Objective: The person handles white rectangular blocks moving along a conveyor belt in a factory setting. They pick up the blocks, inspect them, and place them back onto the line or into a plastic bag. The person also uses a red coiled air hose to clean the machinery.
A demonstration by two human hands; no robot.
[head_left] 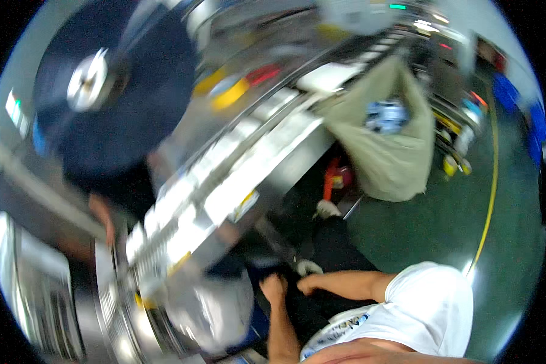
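My left hand (274, 286) is above my lap, its fingers curled into a loose fist with no object showing. Close by on its right, my right hand (307, 284) also has curled fingers, near my dark-trousered leg (340, 246). Motion blur softens both hands. To the left of my left hand sits a bulging, pale plastic bag (209, 309), apart from it. Beyond my hands a metal conveyor (285, 164) slants from lower left to upper right, carrying rows of white packets (239, 182).
A large dark roll (127, 54) with a metal hub (88, 82) stands upper left; a person's forearm (103, 215) shows below it. A beige sack (394, 164) holding blue-and-white pieces (387, 116) hangs at the conveyor's side. The green floor (449, 212) bears a yellow line (493, 176).
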